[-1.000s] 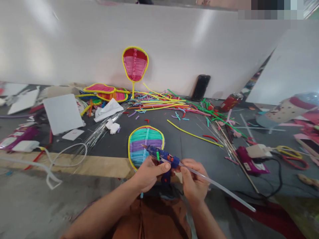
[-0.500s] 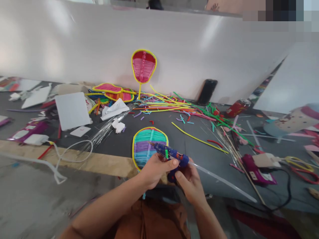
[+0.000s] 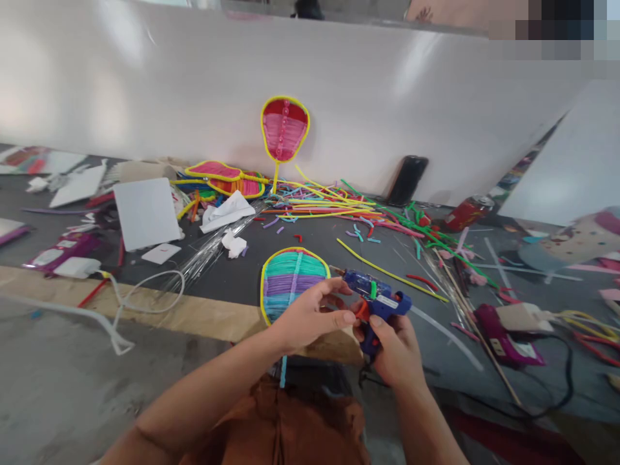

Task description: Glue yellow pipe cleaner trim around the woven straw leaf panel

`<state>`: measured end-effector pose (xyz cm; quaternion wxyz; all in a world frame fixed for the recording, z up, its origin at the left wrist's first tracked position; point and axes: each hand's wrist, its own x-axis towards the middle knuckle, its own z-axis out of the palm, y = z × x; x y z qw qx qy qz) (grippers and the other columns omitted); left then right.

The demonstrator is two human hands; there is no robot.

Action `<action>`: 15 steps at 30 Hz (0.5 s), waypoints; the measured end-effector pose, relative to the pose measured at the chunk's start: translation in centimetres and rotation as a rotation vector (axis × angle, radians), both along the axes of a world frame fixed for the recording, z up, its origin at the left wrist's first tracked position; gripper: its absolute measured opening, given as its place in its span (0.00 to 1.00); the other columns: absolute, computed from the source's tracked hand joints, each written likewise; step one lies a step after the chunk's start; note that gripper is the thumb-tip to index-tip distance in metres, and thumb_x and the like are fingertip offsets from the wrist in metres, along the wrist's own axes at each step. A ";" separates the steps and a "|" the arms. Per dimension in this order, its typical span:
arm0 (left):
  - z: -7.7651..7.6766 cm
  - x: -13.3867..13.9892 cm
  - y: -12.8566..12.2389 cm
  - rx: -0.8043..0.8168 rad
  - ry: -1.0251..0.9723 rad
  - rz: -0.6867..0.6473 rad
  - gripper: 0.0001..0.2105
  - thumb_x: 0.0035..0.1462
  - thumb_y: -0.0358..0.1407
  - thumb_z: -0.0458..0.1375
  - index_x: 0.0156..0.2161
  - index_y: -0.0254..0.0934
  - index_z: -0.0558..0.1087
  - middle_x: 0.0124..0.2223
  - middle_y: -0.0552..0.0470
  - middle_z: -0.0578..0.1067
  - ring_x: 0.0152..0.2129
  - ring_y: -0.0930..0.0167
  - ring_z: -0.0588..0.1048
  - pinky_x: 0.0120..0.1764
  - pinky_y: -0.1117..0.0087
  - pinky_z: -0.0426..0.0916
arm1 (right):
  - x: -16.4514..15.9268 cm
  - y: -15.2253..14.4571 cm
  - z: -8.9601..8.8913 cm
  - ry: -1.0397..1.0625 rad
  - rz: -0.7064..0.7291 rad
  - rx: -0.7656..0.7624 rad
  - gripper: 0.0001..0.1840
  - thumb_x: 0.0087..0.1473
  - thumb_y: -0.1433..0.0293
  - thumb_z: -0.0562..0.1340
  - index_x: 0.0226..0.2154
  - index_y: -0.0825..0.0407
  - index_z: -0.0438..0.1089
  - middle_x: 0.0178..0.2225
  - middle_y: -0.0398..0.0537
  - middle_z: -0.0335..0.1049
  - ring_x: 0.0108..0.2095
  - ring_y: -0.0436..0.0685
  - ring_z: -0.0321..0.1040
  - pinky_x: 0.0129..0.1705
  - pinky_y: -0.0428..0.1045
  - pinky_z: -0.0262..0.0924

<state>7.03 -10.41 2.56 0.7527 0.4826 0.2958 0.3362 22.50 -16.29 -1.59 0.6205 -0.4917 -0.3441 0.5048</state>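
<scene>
My right hand [image 3: 397, 352] is closed around the handle of a blue glue gun [image 3: 375, 290], its nozzle pointing left. A clear glue stick [image 3: 450, 332] sticks out of the back of the gun. My left hand [image 3: 314, 316] is beside the gun, fingers apart and slightly curled, the thumb near the orange trigger [image 3: 362, 310]. Whether its fingertips touch the gun is unclear. Beneath my left hand lies a fan-shaped piece [image 3: 281, 268] of teal, purple and blue pipe cleaners with a yellow rim; my hand and forearm cover its lower right part.
A pink and red fan [image 3: 285, 129] leans upright against the white partition [image 3: 194, 84]. Pipe cleaners [image 3: 329, 206] lie heaped before it. A phone [image 3: 407, 181], a red can [image 3: 469, 213], a purple power strip [image 3: 506, 336] and a white card [image 3: 146, 213] are around the table.
The glue gun has moved right, away from above the fan-shaped piece, with my right hand. My left hand has come off its barrel and its fingers have opened.
</scene>
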 end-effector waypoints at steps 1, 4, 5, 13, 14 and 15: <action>0.1 -0.3 0.2 0.015 0.037 0.021 0.25 0.44 0.42 0.69 0.48 0.35 0.72 0.48 0.44 0.72 0.40 0.67 0.70 0.41 0.70 0.65 | 0.2 0.0 0.0 -0.002 0.032 0.000 0.13 0.49 0.60 0.65 0.34 0.52 0.72 0.25 0.45 0.73 0.22 0.51 0.67 0.22 0.45 0.62; 0.2 -1.0 0.6 0.054 0.077 0.028 0.23 0.47 0.41 0.67 0.48 0.35 0.72 0.50 0.44 0.71 0.44 0.65 0.69 0.43 0.70 0.64 | 0.2 0.0 0.0 -0.064 0.090 0.041 0.11 0.54 0.62 0.62 0.36 0.52 0.70 0.23 0.43 0.70 0.21 0.49 0.64 0.22 0.44 0.61; 0.2 -1.1 0.7 0.066 0.073 0.013 0.22 0.48 0.41 0.66 0.49 0.35 0.72 0.49 0.44 0.71 0.44 0.64 0.69 0.43 0.70 0.64 | 0.1 0.0 0.1 -0.093 0.094 0.056 0.11 0.55 0.62 0.61 0.36 0.52 0.70 0.23 0.43 0.70 0.21 0.49 0.64 0.22 0.44 0.60; 0.3 -1.2 0.8 0.224 0.232 0.007 0.16 0.50 0.34 0.62 0.46 0.35 0.73 0.44 0.45 0.72 0.43 0.64 0.70 0.41 0.70 0.66 | -0.7 0.0 -0.1 -0.473 0.076 0.115 0.11 0.58 0.63 0.57 0.32 0.52 0.70 0.22 0.44 0.69 0.21 0.51 0.64 0.22 0.46 0.59; 0.3 -1.2 0.8 0.233 0.240 -0.002 0.15 0.50 0.34 0.61 0.45 0.35 0.72 0.43 0.46 0.72 0.42 0.64 0.70 0.41 0.70 0.67 | -0.7 0.0 -0.3 -0.550 0.061 0.132 0.11 0.58 0.64 0.57 0.31 0.52 0.70 0.23 0.45 0.69 0.22 0.52 0.64 0.23 0.47 0.60; 0.4 -1.2 0.8 0.232 0.243 -0.013 0.14 0.50 0.33 0.61 0.44 0.34 0.72 0.42 0.46 0.72 0.41 0.65 0.70 0.41 0.70 0.67 | -0.7 -0.1 -0.5 -0.630 0.035 0.155 0.10 0.57 0.65 0.57 0.30 0.52 0.70 0.24 0.45 0.69 0.24 0.53 0.65 0.25 0.47 0.61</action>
